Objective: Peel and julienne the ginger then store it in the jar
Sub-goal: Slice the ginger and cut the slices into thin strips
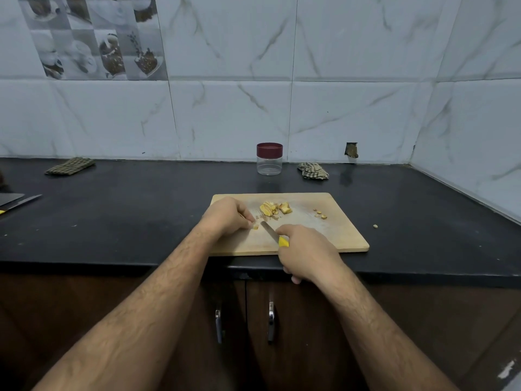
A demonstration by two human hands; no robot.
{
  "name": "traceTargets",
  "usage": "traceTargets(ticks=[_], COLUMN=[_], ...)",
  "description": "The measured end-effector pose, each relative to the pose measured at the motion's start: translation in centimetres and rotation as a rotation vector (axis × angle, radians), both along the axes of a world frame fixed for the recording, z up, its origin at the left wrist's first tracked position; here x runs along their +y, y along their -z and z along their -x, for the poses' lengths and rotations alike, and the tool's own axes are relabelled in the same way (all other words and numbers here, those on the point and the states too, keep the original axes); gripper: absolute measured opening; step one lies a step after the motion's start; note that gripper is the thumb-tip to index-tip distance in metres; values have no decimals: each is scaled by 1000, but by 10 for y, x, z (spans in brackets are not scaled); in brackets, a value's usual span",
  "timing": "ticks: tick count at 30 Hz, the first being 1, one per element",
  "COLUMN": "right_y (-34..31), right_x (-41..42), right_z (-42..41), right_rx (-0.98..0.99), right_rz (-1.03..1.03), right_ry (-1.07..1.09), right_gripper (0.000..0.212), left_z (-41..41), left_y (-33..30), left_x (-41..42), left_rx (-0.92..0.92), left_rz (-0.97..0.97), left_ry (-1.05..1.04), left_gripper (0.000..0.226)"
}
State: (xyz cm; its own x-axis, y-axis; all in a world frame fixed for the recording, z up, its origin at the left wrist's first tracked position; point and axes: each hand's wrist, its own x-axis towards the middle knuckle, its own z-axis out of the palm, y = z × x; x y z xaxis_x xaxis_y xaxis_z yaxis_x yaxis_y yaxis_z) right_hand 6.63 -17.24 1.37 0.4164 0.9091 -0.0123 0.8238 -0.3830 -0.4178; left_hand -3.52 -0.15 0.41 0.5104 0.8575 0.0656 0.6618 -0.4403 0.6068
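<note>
A wooden cutting board [332, 235] lies on the black counter. My left hand [225, 217] rests on its left part, fingertips pinching a small ginger piece [255, 227]. My right hand [306, 249] grips the yellow handle of a knife [272, 232], whose blade points up-left, its tip just right of that piece. A pile of cut ginger slices [275, 208] sits at the board's far middle. A few small scraps [320, 214] lie to the right. A clear jar with a dark red lid [269, 158], closed, stands by the wall behind the board.
A crumpled checked cloth [313, 170] lies right of the jar. A folded green cloth [70, 165] is at the far left. Another knife [21, 203] lies at the left edge. One ginger bit [375, 226] sits on the counter right of the board. Cabinet handles [271, 320] hang below.
</note>
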Motion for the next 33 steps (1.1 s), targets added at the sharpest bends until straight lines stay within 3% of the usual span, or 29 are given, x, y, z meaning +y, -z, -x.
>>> traceTargets(ticks=[6, 14, 33], right_y=[3, 6, 8], right_x=[2, 2, 12], right_z=[9, 12, 11], right_rx=[-51, -75, -81], right_rz=[-8, -90, -106], right_ry=[-9, -9, -22], right_gripper=[52, 47, 48], left_z=[-6, -11, -10], left_y=[8, 14, 20], left_x=[-2, -6, -11], left_rx=[-22, -16, -83], left_rz=[-15, -37, -37], left_ry=[14, -71, -75], left_gripper=[3, 21, 26])
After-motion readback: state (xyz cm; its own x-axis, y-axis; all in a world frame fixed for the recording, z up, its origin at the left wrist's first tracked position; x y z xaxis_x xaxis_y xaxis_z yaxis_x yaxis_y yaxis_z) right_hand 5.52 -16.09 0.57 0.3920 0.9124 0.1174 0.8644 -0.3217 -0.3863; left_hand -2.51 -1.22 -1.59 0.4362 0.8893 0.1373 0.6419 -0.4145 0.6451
